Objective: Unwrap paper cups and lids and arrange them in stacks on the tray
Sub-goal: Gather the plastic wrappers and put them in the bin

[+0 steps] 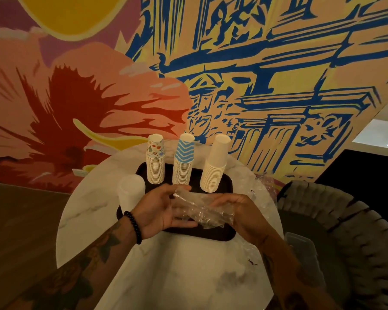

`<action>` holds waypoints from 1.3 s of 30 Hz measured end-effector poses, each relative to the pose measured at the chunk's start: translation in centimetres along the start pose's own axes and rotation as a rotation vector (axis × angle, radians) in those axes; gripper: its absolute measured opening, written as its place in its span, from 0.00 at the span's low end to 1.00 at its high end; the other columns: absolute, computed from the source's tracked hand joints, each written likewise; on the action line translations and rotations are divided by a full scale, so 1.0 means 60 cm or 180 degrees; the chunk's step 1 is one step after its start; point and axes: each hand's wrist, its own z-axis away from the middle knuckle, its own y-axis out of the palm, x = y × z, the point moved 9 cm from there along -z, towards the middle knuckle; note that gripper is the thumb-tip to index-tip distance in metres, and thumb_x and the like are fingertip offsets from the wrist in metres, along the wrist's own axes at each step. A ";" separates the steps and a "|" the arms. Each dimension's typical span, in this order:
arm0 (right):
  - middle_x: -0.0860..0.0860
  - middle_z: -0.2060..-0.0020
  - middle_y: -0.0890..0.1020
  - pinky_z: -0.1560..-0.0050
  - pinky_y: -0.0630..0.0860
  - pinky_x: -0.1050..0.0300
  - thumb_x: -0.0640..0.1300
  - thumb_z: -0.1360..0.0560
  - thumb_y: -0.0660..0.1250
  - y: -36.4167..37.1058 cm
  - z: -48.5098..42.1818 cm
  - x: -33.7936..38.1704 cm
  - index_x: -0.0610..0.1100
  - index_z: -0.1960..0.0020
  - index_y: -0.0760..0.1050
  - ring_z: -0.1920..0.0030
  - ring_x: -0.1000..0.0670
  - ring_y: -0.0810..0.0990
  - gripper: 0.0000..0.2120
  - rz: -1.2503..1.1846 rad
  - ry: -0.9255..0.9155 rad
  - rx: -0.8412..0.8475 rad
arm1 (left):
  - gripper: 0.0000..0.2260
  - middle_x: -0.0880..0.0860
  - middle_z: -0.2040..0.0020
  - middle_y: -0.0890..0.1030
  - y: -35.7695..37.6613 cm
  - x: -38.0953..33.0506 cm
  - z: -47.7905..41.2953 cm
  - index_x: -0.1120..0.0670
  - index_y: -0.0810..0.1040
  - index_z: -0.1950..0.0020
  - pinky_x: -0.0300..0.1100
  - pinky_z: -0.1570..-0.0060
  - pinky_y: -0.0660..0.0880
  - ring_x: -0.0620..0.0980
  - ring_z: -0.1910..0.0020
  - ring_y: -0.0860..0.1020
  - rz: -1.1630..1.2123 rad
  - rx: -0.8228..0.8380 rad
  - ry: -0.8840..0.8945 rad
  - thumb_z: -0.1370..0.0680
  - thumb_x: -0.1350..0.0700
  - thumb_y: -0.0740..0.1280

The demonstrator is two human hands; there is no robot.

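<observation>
**Item:** clear wrapper (202,209), crumpled and empty, held above the near half of the black tray (211,234). Its long axis is laid left to right between the two hands, dipping slightly toward the right.

**Right hand** (238,211): fingers are curled round the wrapper's right end, which is gripped.

**Left hand** (161,209): fingers are kept nearly straight and laid against the wrapper's left end. No firm pinch is evident.

**On the tray, far side, upright:** patterned cup stack (155,162), blue-striped cup stack (183,162), plain white cup stack (215,166).

**Pending:** translucent white stack (130,193), stood upright at the tray's left edge, just beside the left hand and well apart from the right. Whether it holds lids or cups cannot be told.

**Judgement:** the pending stack is best reached by the left hand. The wrapper is best discarded rightward, where loose wrap (263,182) is already laid on the bench (177,265).
</observation>
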 end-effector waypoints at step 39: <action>0.51 0.43 0.84 0.46 0.82 0.47 0.30 0.30 0.76 0.011 0.037 -0.051 0.45 0.41 0.81 0.41 0.45 0.83 0.21 0.0087 -0.0234 -0.0244 | 0.10 0.56 0.41 0.81 -0.011 -0.011 -0.024 0.51 0.79 0.38 0.47 0.65 0.81 0.53 0.51 0.83 -0.0194 -0.0901 0.0806 0.18 0.59 0.63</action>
